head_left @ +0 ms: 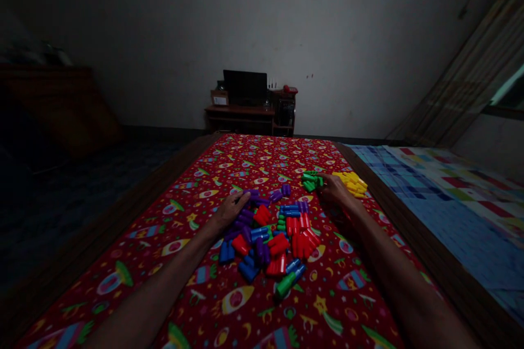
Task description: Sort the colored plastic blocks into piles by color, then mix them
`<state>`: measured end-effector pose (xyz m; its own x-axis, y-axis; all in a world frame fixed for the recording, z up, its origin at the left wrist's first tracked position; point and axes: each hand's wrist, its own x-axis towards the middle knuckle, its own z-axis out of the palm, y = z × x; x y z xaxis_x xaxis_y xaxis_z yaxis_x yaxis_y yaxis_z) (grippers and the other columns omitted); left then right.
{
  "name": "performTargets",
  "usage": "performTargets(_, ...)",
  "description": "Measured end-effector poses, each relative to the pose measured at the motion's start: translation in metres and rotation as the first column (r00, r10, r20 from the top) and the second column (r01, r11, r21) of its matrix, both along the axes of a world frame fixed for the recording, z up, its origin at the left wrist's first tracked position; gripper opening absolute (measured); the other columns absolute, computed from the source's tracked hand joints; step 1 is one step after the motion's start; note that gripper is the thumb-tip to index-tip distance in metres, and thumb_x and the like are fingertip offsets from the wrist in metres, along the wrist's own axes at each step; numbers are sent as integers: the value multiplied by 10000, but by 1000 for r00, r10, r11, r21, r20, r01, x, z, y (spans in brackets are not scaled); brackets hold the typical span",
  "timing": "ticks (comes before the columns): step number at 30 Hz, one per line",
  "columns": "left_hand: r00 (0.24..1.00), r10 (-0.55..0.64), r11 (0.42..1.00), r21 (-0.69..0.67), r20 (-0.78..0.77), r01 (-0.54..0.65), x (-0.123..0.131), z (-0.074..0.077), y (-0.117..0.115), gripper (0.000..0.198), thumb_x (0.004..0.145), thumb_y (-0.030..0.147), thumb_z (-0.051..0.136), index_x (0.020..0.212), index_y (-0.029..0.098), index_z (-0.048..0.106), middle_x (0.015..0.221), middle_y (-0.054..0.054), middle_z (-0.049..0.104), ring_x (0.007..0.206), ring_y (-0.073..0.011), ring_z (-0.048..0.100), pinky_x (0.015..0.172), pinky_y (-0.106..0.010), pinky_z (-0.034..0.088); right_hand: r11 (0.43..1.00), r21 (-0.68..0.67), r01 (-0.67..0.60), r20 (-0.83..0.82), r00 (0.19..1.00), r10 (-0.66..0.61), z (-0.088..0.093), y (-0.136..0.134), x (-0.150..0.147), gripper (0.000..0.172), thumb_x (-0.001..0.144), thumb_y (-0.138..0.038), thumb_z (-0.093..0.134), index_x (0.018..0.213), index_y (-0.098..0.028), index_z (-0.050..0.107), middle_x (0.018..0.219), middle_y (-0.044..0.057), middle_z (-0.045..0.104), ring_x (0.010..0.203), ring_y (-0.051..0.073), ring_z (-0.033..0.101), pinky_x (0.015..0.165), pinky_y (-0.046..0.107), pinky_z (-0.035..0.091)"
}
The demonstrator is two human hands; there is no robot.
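1. One hand, your left hand [231, 211], touches glossy purple plastic tubes [244, 218] edging the mixed-colour pile [279, 244]; cannot tell if gripping.
2. Your right hand [334, 190] meets glossy green plastic tubes [310, 181] beside yellow plastic tubes [355, 181]; pinch unclear.
3. All tubes lie on red rocket-print cloth [319, 278].

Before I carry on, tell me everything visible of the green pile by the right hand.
The green pile is a small heap of tube-like pieces, plastic by the look, lying at mixed angles on the red patterned cloth. The right hand is at its right edge, its grip unclear. The yellow pile lies to the right.
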<state>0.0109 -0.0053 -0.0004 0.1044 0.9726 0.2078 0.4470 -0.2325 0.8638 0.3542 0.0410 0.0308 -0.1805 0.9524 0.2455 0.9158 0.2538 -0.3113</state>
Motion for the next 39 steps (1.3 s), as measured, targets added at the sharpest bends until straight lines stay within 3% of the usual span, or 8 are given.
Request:
performTargets(8,998,11,999,39,-60,-9,0,-2,0,556,770,688,435,701,179,649,676,-46,637,691,-210,576,629,-330,476,984,49,-171,-84,981,174,29,-30,-29,310,786,-130,554,1051,-148,715,916,88,725,791,184,643,699,241,443)
performTargets(12,995,30,998,57,-94,-25,1,0,3,536,730,703,431,629,201,593,629,-20,572,663,-193,528,639,-326,449,858,-145,-494,-71,870,489,37,-58,-71,180,834,-156,550,871,-141,725,778,45,696,657,125,579,596,199,361)
performTargets(16,997,28,999,42,-70,-25,2,2,3,534,706,718,439,631,211,589,624,-18,567,664,-195,517,644,-328,437,783,-239,-574,153,774,615,30,-75,-95,145,831,-220,627,923,-185,734,879,60,710,820,163,598,660,222,367)
performTargets(21,998,17,999,42,-53,-15,2,1,1,563,720,733,443,673,203,626,649,-27,597,678,-206,542,662,-345,456,866,-177,-468,324,803,501,17,-86,-89,260,836,-274,638,1079,-198,690,1083,110,685,1051,230,569,838,291,395)
performTargets(25,996,18,999,48,-86,-14,1,0,2,580,748,724,411,681,190,628,678,-39,614,680,-204,555,679,-349,455,849,-248,-467,298,797,526,15,-90,-86,351,846,-233,594,1190,-177,642,1085,139,682,1007,217,602,857,294,403)
performTargets(29,995,5,999,47,-104,0,2,2,1,597,744,724,387,716,181,635,704,-44,631,704,-212,566,680,-339,450,832,-209,-514,57,843,535,14,-79,-91,457,780,-236,646,1234,-185,624,1068,94,693,957,206,626,783,259,424)
performTargets(33,995,3,999,50,-96,1,2,2,1,584,748,709,398,741,178,641,726,-44,644,708,-209,573,673,-324,456,856,-211,-473,-212,877,432,14,-57,-87,258,785,-261,614,975,-142,742,783,-5,697,719,153,633,615,206,403)
performTargets(39,997,6,999,54,-82,-2,1,0,4,589,731,734,410,633,182,591,635,-29,592,633,-184,532,612,-309,440,983,-10,-185,-419,893,164,21,-18,-44,225,769,-248,614,900,-152,769,807,15,748,750,183,668,648,224,468)
